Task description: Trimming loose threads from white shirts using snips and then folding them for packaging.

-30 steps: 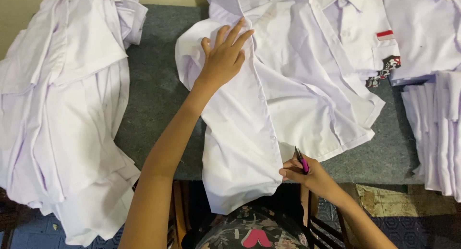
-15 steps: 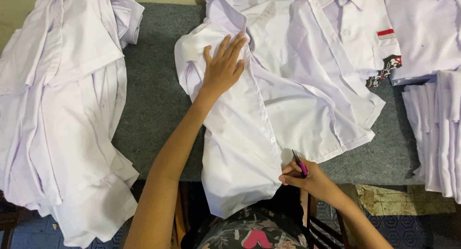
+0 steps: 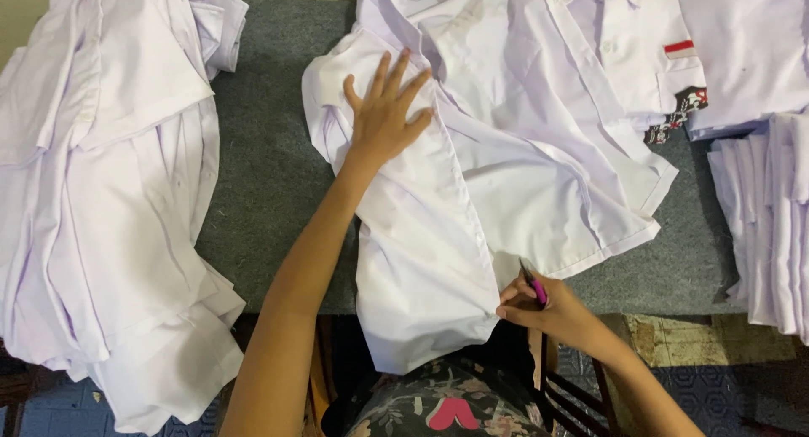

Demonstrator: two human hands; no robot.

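Here the left hand (image 3: pixel 383 108) lies flat with fingers spread on the white shirt (image 3: pixel 438 235) in the middle of the grey counter (image 3: pixel 270 176). The right hand (image 3: pixel 543 306) pinches the shirt's near hem and a pink pen (image 3: pixel 533 284). The hem hangs over the near edge. Bare counter shows left of the shirt. The shirt pile (image 3: pixel 109 201) on the left is cut off.

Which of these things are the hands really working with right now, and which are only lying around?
In hand:
- white shirt spread on the grey table
- left hand pressed flat on it
- right hand at the shirt's lower edge, gripping a small pink tool

Lying about:
- heap of white shirts on the left
- folded white stack on the right
- shirt with a red patch behind
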